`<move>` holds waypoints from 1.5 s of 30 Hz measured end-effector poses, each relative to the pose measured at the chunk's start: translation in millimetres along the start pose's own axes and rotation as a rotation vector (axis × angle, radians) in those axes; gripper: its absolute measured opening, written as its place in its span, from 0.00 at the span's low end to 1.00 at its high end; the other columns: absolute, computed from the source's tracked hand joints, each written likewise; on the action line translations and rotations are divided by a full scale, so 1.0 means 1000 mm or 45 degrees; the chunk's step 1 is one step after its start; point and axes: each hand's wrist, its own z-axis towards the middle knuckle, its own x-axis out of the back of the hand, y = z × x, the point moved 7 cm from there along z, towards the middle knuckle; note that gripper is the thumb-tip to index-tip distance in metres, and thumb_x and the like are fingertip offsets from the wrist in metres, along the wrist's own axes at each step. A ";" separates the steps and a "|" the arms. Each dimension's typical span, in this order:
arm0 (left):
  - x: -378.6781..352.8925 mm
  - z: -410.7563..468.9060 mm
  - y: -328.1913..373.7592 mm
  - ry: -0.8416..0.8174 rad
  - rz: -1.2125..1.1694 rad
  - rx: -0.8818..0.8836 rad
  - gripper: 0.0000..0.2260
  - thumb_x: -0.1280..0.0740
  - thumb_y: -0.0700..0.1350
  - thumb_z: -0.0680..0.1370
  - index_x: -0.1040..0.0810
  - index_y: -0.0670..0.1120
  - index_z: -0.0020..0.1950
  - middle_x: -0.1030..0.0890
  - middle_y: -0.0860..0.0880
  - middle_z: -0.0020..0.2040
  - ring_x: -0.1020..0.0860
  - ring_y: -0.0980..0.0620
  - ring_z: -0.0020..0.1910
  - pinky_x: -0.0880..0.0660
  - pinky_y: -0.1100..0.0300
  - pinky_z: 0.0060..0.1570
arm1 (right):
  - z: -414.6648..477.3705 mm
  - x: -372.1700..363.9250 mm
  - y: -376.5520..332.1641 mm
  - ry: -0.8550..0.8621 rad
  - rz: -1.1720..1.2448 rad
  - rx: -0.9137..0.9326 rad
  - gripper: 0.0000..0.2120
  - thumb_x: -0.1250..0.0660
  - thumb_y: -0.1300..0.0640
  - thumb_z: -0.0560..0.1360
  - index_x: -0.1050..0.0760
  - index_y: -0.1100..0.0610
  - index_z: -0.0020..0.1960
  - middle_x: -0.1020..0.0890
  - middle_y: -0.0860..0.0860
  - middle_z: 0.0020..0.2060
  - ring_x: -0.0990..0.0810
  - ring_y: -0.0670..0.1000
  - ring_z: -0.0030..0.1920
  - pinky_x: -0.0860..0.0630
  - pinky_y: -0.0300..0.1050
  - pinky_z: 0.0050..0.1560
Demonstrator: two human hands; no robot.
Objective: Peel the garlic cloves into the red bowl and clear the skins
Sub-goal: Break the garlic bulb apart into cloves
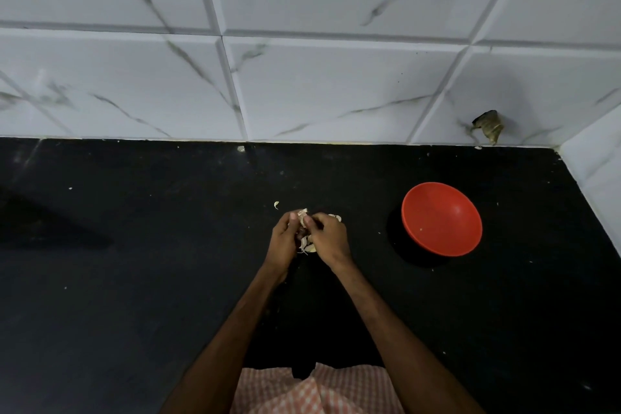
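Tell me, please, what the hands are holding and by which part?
They pinch garlic with loose skin between them: the left hand on its left side, the right hand on its right, near the top.

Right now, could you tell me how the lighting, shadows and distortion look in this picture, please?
Head view: dim light; the red bowl throws a dark shadow toward its lower left on the black counter; the wide-angle lens bends the grout lines of the wall tiles, and upper-left veins look smeared.
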 end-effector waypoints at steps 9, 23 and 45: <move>0.004 -0.001 0.014 0.110 0.530 -0.285 0.10 0.44 0.50 0.86 0.27 0.47 0.52 0.20 0.50 0.39 0.24 0.56 0.35 0.27 0.57 0.34 | -0.007 -0.002 -0.016 0.049 -0.084 0.088 0.12 0.35 0.55 0.82 0.20 0.62 0.46 0.18 0.49 0.37 0.20 0.46 0.39 0.25 0.43 0.41; 0.001 -0.006 0.012 0.065 0.386 -0.351 0.07 0.41 0.44 0.86 0.24 0.45 0.54 0.18 0.51 0.43 0.20 0.59 0.40 0.24 0.64 0.39 | -0.003 0.003 0.017 0.036 0.428 -0.366 0.10 0.32 0.57 0.81 0.15 0.62 0.51 0.16 0.56 0.38 0.20 0.47 0.32 0.26 0.38 0.28; 0.016 0.001 0.020 0.089 0.253 -0.370 0.10 0.36 0.37 0.82 0.16 0.46 0.56 0.19 0.49 0.51 0.20 0.53 0.54 0.24 0.64 0.53 | -0.013 -0.006 -0.007 -0.326 0.313 -0.222 0.19 0.40 0.40 0.82 0.18 0.52 0.51 0.21 0.54 0.39 0.24 0.47 0.37 0.32 0.39 0.32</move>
